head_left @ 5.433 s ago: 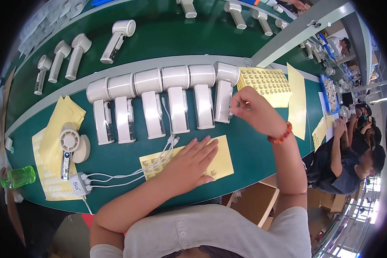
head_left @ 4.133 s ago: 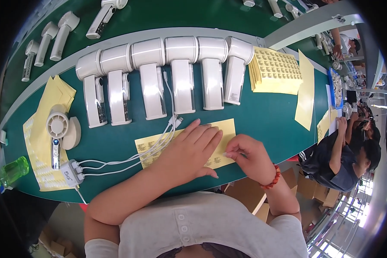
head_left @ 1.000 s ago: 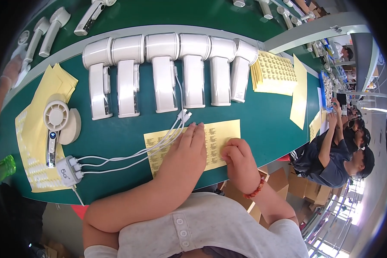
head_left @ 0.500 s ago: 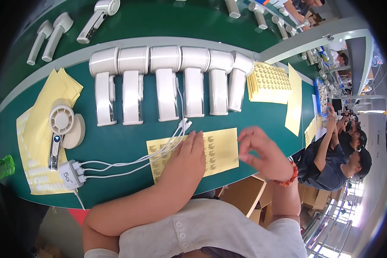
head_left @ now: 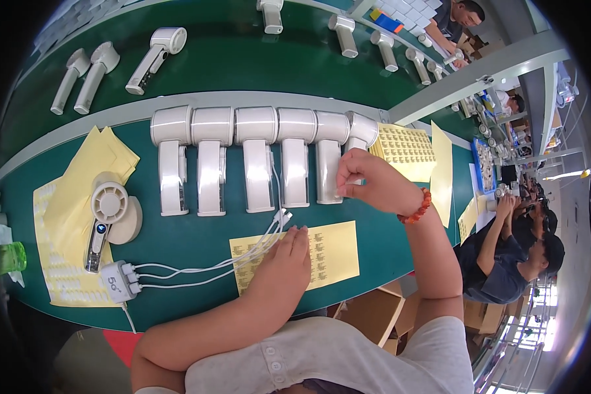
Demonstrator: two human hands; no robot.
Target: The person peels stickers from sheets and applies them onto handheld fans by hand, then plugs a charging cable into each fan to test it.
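On green tabletop [head_left: 177, 240] | sheet [head_left: 335, 253]: yellow, dark-printed | fan row [head_left: 257, 174]: glossy white

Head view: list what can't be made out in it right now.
Head view: part of the printed yellow sheet is covered by the left hand.
Head view: the rightmost white fan has its handle mostly hidden behind the right hand.
Head view: whether that hand pinches anything is too small to tell.
Head view: the green container loses its left end in the dark fisheye rim.
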